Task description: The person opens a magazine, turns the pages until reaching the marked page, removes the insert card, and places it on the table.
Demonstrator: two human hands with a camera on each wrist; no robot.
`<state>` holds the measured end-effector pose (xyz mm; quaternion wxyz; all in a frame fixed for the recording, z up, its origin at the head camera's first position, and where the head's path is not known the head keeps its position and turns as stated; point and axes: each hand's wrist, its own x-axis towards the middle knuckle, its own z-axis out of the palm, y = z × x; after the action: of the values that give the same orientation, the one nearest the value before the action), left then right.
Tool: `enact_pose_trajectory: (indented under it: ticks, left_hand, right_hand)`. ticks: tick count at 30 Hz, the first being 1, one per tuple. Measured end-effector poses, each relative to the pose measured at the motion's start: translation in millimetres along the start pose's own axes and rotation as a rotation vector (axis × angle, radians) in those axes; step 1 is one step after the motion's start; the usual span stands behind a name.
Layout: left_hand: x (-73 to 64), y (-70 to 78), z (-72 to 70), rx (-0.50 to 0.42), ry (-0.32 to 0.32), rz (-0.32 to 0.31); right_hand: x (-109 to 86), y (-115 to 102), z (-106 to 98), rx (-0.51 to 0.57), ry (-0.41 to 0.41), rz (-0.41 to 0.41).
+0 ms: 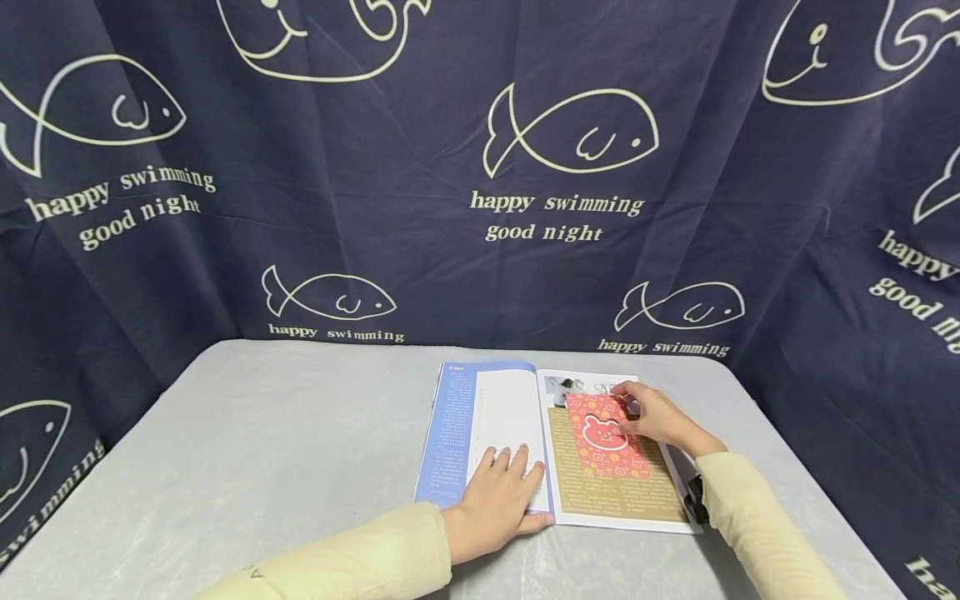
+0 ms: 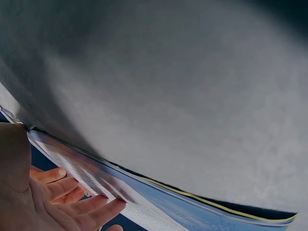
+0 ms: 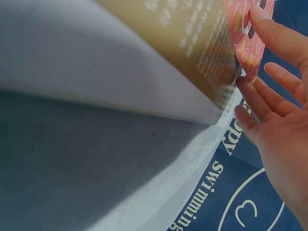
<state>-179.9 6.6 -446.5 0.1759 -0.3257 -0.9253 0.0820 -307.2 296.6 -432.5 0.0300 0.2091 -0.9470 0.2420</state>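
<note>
An open magazine [image 1: 510,442] lies on the table, its left page white with a blue border and its right page brown with printed text. On the right page is a red bear-print card [image 1: 592,457], tilted slightly. My right hand [image 1: 660,417] pinches the card's right edge; in the right wrist view the thumb [image 3: 276,33] lies on the card's face and the other fingers are at its edge. My left hand [image 1: 498,504] rests with spread, straight fingers on the lower part of the left page, the thumb by the spine.
A grey cloth-covered table [image 1: 300,442] extends to the left of the magazine. Dark blue curtains [image 1: 450,167] with fish prints hang behind and at both sides. A black strap [image 1: 696,498] shows at the right wrist, beside the magazine's right edge.
</note>
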Motion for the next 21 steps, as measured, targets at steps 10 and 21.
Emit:
enact_pose_trajectory:
  ticks: [10, 21]
  left_hand:
    - [0.3, 0.2, -2.3, -0.007, -0.035, 0.000]
    - [0.1, 0.5, -2.6, -0.002, -0.057, 0.000]
  right_hand:
    - [-1.1, -0.4, -3.4, 0.081, 0.027, -0.021]
    - [-4.5, 4.2, -5.5, 0.213, -0.030, 0.085]
